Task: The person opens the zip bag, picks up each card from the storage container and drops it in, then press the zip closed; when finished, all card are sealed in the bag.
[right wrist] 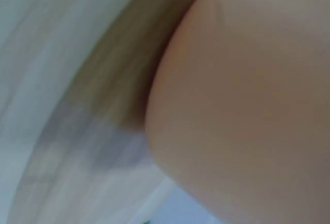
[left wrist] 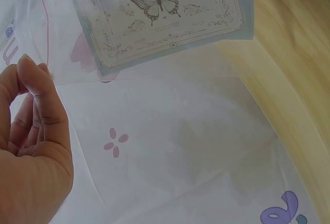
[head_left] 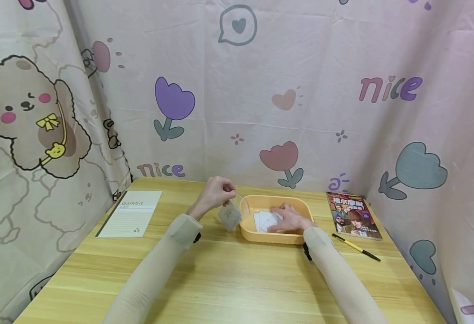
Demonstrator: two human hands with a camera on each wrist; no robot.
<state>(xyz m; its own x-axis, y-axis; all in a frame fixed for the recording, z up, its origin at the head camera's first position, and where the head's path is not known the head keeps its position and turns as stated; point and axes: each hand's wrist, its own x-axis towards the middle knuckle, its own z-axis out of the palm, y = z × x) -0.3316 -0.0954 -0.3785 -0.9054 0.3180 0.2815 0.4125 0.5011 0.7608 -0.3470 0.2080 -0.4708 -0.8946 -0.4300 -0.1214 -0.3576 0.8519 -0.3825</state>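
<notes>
In the head view my left hand [head_left: 219,192] is raised at the left end of an orange-yellow plastic basket [head_left: 277,239]. Its thumb and fingertips pinch the top of a clear zip bag [left wrist: 58,43] with a pink seal line. Inside the bag hangs a pale blue-edged card [left wrist: 170,25] with a butterfly print. My right hand [head_left: 291,219] reaches into the basket, thumb and fingers spread over white sheets [head_left: 263,220]; I cannot tell whether it grips them. A blurred, smooth tan surface [right wrist: 242,100] fills much of the right wrist view.
A Gambit notebook [head_left: 130,213] lies at the table's left. On the right are a comic-style magazine [head_left: 354,215] and a yellow-and-black pen [head_left: 356,246]. A printed curtain [head_left: 237,90] hangs behind the wooden table [head_left: 228,279].
</notes>
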